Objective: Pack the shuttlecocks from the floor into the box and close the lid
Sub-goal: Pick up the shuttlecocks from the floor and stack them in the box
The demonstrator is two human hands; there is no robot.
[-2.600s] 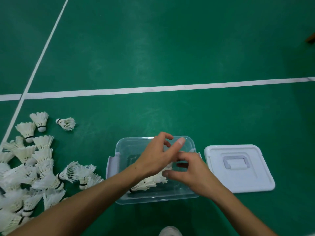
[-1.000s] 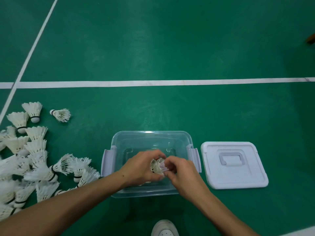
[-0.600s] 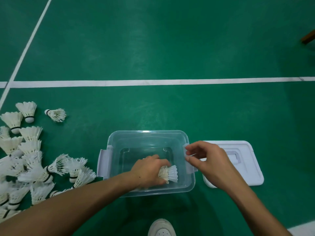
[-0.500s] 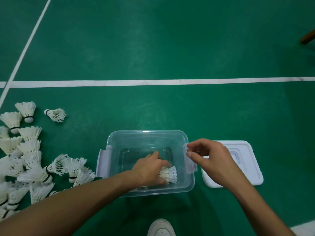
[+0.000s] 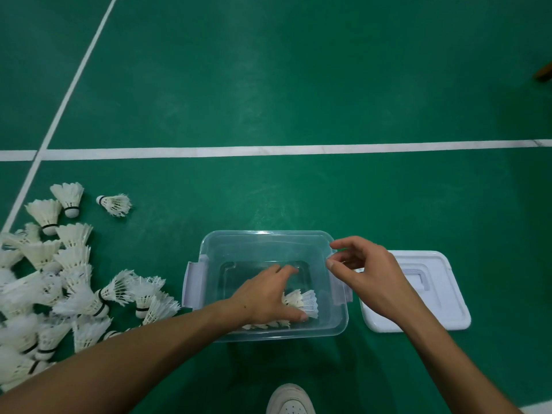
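Note:
A clear plastic box (image 5: 263, 243) stands open on the green floor. Inside it my left hand (image 5: 265, 297) lies over several white shuttlecocks (image 5: 304, 301) near the front wall, fingers spread and thumb against them. My right hand (image 5: 367, 276) hovers over the box's right rim with loosely curled fingers, holding nothing that I can see. The white lid (image 5: 430, 303) lies flat on the floor to the right of the box. A large pile of white shuttlecocks (image 5: 71, 279) lies on the floor to the left.
White court lines (image 5: 268, 150) cross the floor beyond the box. A white shoe (image 5: 289, 401) shows at the bottom edge. A brown object (image 5: 545, 73) sits at the far right edge.
My left hand has stayed down in the box on the shuttlecocks. My right hand has lifted slightly from the right rim, with the fingers opened a little.

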